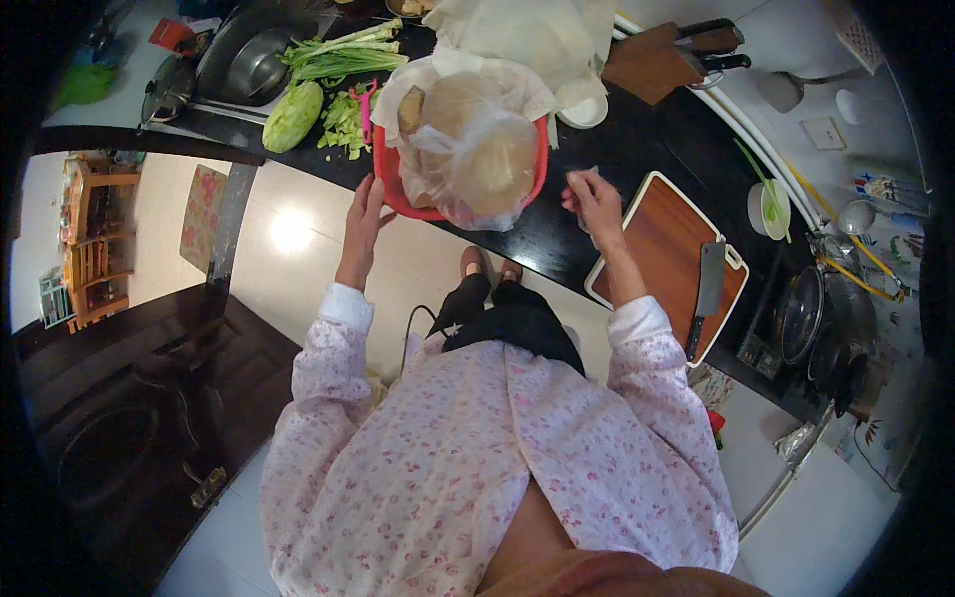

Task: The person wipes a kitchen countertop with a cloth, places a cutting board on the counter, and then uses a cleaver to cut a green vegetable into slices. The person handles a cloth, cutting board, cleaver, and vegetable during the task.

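A red plastic basket [543,173] sits at the counter's near edge, lined with pale cloth [522,86]. Inside it lies a clear plastic bag [477,145] around pale round flat pieces, perhaps flatbreads. My left hand [364,220] is at the basket's left wall, fingers extended and thumb apart near its front corner; whether it touches is hard to tell. To the right of the basket, my right hand [595,205] has its fingers curled on a thin translucent sheet [583,222], seemingly plastic film. Beyond that hand lies a wooden cutting board [653,246] with a pale rim, bearing a cleaver [707,287].
Left of the basket are a peeled green vegetable [293,117], peelings [345,128], a pink peeler [365,119] and scallions [343,54], near a sink [216,67]. A knife block [650,63], white bowl [584,113] and another bowl [768,209] stand along the back.
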A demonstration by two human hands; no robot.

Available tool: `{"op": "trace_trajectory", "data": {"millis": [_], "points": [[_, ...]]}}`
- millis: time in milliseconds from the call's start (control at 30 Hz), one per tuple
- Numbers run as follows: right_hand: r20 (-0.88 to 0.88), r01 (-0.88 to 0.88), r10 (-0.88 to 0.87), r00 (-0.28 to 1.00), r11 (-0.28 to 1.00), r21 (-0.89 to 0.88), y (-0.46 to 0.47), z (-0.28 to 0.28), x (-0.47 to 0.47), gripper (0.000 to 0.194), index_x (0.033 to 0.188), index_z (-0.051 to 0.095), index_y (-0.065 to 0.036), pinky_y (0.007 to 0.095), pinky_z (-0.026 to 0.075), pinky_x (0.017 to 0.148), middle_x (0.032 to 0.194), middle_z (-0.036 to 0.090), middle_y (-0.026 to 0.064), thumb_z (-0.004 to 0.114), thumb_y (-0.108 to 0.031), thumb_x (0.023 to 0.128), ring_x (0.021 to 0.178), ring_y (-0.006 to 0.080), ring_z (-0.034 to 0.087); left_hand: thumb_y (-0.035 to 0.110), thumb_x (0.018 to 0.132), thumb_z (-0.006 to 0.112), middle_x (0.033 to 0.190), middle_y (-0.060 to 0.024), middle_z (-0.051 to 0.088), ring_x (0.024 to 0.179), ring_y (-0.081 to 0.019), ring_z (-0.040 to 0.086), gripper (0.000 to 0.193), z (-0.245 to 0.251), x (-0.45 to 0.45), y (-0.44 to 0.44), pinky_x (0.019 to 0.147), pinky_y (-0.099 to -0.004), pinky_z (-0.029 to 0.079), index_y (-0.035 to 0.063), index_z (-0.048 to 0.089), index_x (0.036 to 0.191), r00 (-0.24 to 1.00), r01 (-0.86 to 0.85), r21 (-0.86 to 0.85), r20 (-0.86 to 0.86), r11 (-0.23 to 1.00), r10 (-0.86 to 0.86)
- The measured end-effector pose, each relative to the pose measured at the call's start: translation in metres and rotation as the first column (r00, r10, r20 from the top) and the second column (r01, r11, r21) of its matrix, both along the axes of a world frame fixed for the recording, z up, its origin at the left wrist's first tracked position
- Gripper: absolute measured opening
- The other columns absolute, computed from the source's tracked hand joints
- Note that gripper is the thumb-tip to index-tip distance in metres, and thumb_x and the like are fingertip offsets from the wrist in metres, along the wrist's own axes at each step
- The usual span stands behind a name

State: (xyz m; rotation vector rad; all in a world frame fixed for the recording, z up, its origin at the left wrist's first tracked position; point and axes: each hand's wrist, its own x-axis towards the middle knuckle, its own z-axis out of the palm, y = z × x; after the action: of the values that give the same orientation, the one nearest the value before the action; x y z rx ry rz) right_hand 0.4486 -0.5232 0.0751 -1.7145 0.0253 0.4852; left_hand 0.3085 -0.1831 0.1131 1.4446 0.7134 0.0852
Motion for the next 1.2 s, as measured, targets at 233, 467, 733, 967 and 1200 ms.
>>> {"op": "trace_trajectory", "data": {"millis": [233,467,733,967,1200], "points": [[0.219,-0.173,0.217,0.951,0.964,-0.204,0.058,0.022,0.018,0.049,0.118,0.063,-0.005,0.0394,0.051,0.081,0.101,0.069,0.019,0.065,-0.041,0.085,0.092,0.0315,0.068,0.028,0.094,0.064,0.107,-0.0026,0.066,0.095,-0.0093,0.058,0.037,-0.04,0.027,0.038,0.083,-0.026,0.047,0.0029,0.062,0.121,0.988,0.152,0.083,0.019,0.985,-0.154],[0.378,-0.058,0.174,0.909,0.952,-0.299,0.064,0.021,0.027,0.039,0.088,0.06,0.001,0.0455,0.046,0.066,0.086,0.063,0.0245,0.065,-0.037,0.084,0.082,0.0429,0.061,0.018,0.097,0.057,0.104,-0.0041,0.066,0.09,-0.0102,0.058,0.031,-0.022,0.038,0.029,0.082,-0.0258,0.047,-0.0017,0.061,0.121,0.984,0.166,0.312,0.012,0.935,-0.178],[0.291,0.064,-0.024,0.956,0.99,-0.128,-0.042,0.061,-0.031,0.034,0.114,0.061,-0.002,0.0348,0.049,0.089,0.107,0.065,0.0119,0.067,-0.022,0.087,0.099,0.0243,0.063,0.015,0.093,0.061,0.096,-0.0092,0.063,0.088,-0.0189,0.061,0.021,0.007,0.019,-0.04,0.078,-0.0321,0.049,0.0017,0.061,0.109,0.953,0.263,0.433,0.02,0.862,-0.301],[0.207,0.289,-0.232,0.95,0.906,-0.311,-0.263,0.04,-0.105,0.024,0.11,0.06,0.002,0.027,0.046,0.074,0.093,0.063,0.003,0.055,-0.012,0.091,0.083,0.0123,0.057,0.022,0.085,0.064,0.094,-0.0174,0.06,0.085,-0.0325,0.061,0.026,-0.008,0.069,-0.231,0.073,-0.0402,0.049,-0.0004,0.063,0.098,0.649,0.66,0.41,0.112,0.63,-0.753],[0.104,0.417,-0.404,0.909,0.87,-0.263,-0.329,-0.005,-0.152,0.025,0.111,0.06,0.003,0.026,0.043,0.085,0.101,0.062,0.003,0.053,-0.017,0.098,0.094,0.0127,0.055,0.028,0.087,0.063,0.091,-0.0219,0.061,0.082,-0.0294,0.062,0.034,-0.081,0.078,-0.322,0.072,-0.041,0.047,-0.0033,0.061,0.101,0.533,0.789,0.369,-0.016,0.491,-0.846]]}}
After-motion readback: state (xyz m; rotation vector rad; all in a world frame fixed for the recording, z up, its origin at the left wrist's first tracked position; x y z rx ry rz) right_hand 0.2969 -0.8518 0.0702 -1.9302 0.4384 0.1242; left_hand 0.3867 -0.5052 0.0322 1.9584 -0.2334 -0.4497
